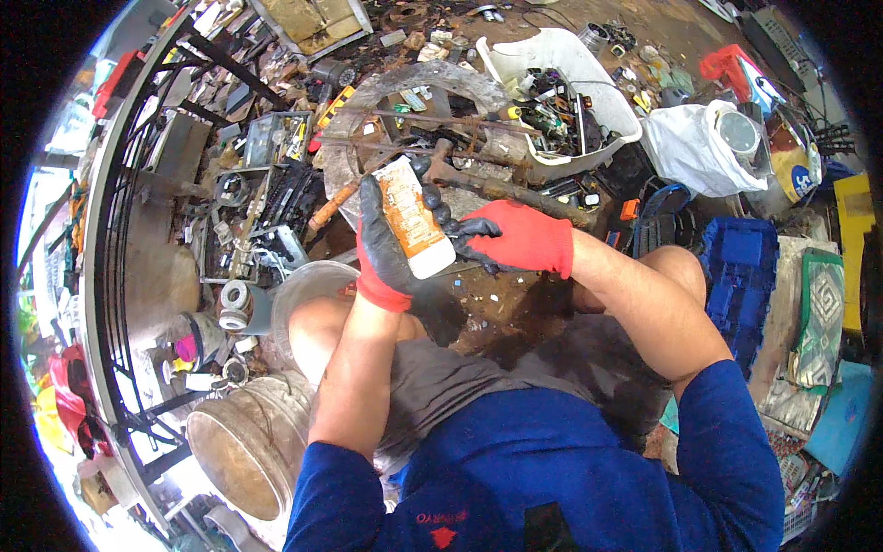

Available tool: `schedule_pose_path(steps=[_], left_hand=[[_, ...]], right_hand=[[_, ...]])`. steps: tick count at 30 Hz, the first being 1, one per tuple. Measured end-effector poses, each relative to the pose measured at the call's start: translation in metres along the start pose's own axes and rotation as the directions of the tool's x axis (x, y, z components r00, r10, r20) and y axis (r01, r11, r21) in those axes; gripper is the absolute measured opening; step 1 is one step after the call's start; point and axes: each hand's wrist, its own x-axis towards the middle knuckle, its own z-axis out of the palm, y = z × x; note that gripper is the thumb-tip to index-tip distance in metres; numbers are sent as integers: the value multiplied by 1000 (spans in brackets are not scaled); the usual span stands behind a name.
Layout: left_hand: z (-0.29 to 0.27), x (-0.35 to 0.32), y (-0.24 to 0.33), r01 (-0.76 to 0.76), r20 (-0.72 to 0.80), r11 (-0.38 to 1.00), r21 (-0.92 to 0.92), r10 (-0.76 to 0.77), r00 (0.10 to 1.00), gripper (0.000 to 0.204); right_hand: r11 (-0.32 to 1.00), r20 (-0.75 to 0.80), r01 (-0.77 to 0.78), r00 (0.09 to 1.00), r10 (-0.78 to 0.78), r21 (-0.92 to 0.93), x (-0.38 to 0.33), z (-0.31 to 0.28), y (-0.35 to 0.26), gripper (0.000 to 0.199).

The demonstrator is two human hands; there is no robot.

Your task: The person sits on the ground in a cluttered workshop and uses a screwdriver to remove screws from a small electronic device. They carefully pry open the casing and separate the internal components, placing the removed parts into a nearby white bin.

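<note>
My left hand point(379, 250), in a red glove with black palm and fingers, is wrapped round a flat white oblong piece point(414, 221) with a brownish-orange, worn face. The piece is tilted, its upper end leaning left. My right hand point(520, 237), gloved the same way, meets its right edge with bent, closed fingers; what they grip, if anything, I cannot make out. Beyond my hands lies a round, grimy work block point(354, 120) bearing metal rods and tools. A wooden handle point(334, 204) lies left of my left hand.
A white tub point(607, 97) of scrap parts stands beyond the block. To the right are a white sack point(685, 152) and a blue plastic crate point(740, 276). Left of my legs sit a dirty bucket point(244, 460) and a black metal frame point(108, 276). Loose scrap covers the far ground.
</note>
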Motion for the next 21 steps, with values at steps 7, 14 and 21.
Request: schedule_pose_path(steps=[7, 14, 21], left_hand=[[-22, 2, 4, -49, -218, 953, 300, 118, 969, 45], [-10, 4, 0, -89, -231, 949, 302, 164, 959, 40], [-43, 11, -14, -120, -206, 949, 293, 185, 961, 42]], right_hand=[[964, -82, -50, 996, 30, -262, -11, -1, -46, 34], [976, -285, -14, 957, -49, -216, -4, 2, 2, 28], [954, -285, 139, 957, -61, 265, 9, 19, -35, 28]])
